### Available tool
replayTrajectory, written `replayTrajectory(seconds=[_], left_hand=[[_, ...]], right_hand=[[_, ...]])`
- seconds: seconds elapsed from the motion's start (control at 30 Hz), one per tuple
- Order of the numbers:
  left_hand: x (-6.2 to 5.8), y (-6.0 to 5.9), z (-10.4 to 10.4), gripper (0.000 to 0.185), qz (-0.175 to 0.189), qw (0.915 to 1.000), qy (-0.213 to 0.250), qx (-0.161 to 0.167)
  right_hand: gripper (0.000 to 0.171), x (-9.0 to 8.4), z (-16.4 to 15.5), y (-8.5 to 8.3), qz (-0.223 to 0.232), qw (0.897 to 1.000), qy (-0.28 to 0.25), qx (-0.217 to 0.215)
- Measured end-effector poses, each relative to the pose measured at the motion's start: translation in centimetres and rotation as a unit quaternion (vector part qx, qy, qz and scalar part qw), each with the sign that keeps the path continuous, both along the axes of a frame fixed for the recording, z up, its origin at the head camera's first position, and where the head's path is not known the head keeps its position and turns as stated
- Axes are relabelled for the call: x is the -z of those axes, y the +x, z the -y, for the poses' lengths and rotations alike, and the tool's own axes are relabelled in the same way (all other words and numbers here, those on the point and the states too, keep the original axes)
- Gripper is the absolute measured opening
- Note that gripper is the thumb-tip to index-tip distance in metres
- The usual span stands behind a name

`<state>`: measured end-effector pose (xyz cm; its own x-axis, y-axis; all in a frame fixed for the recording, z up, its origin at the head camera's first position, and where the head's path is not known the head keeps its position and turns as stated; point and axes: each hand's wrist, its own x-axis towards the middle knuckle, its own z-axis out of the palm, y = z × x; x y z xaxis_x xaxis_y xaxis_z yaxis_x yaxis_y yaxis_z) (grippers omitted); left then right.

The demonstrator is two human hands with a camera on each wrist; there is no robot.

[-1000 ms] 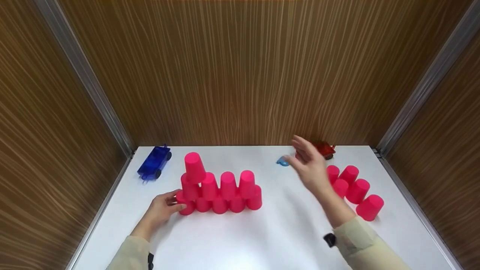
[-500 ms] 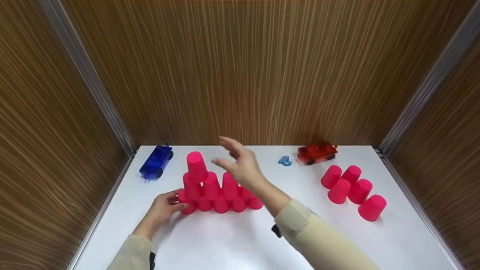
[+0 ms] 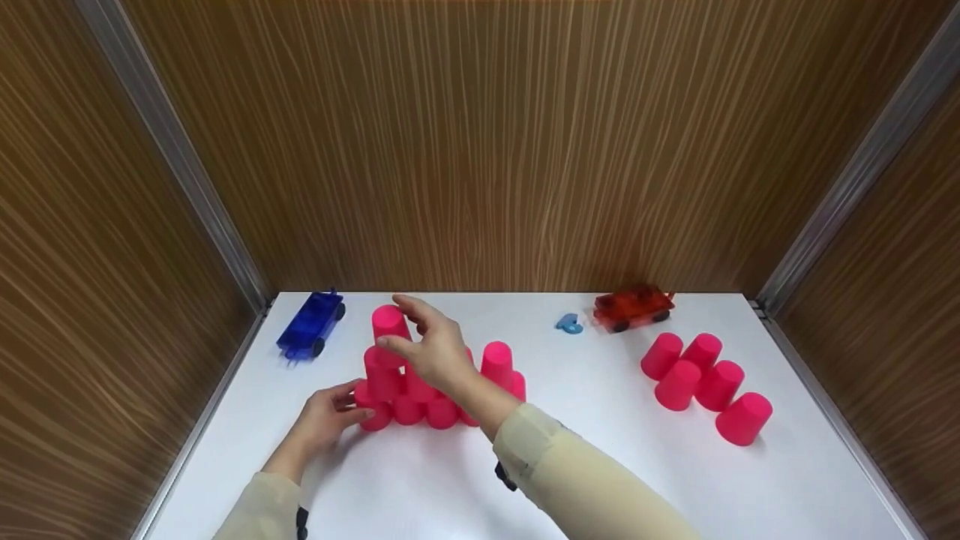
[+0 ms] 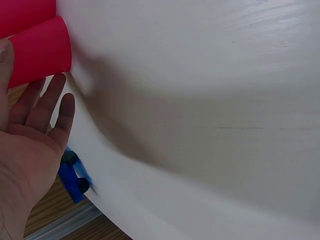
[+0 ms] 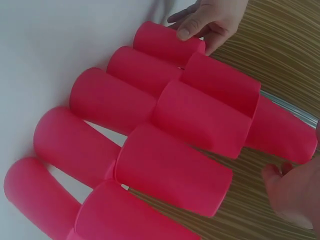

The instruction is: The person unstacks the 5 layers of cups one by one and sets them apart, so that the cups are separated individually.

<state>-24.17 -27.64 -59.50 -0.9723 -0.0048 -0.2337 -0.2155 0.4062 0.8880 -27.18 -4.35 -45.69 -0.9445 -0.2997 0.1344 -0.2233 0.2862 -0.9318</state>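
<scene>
The right hand [image 3: 431, 349] reaches over the pink cup pyramid [image 3: 439, 382], fingers and thumb spread wide beside the top cup [image 3: 389, 324], holding nothing; actual contact cannot be told. The left hand [image 3: 324, 418] rests relaxed fingers against the end cup of the bottom row [image 3: 373, 411]. Five loose pink cups [image 3: 705, 382] stand well apart on the white table [image 3: 600, 465].
</scene>
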Motion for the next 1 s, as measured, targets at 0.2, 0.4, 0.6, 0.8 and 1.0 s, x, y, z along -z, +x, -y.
replayTrajectory(seconds=[0.2,0.4,0.6,0.8,1.0], left_hand=[[0.1,0.0,0.0,0.067,-0.006,1.0000,-0.006,0.000],[0.1,-0.1,0.0,0.065,-0.016,0.9999,-0.006,0.001],[0.1,0.0,-0.1,0.066,-0.015,0.9998,-0.014,0.001],[0.1,0.0,-0.1,0.063,-0.028,0.9995,-0.015,0.007],[0.2,0.0,0.0,0.063,-0.027,0.9995,-0.016,0.008]], right_hand=[[0.069,0.3,0.7,-0.1,0.001,1.000,0.005,0.004],[0.067,0.4,0.6,0.0,0.005,1.000,0.001,0.006],[0.069,-0.1,-0.8,0.2,0.007,0.999,-0.032,0.001],[0.066,-1.2,-3.8,0.0,-0.037,0.998,-0.057,-0.011],[0.069,-2.0,-7.6,-0.2,-0.073,0.996,-0.050,0.007]])
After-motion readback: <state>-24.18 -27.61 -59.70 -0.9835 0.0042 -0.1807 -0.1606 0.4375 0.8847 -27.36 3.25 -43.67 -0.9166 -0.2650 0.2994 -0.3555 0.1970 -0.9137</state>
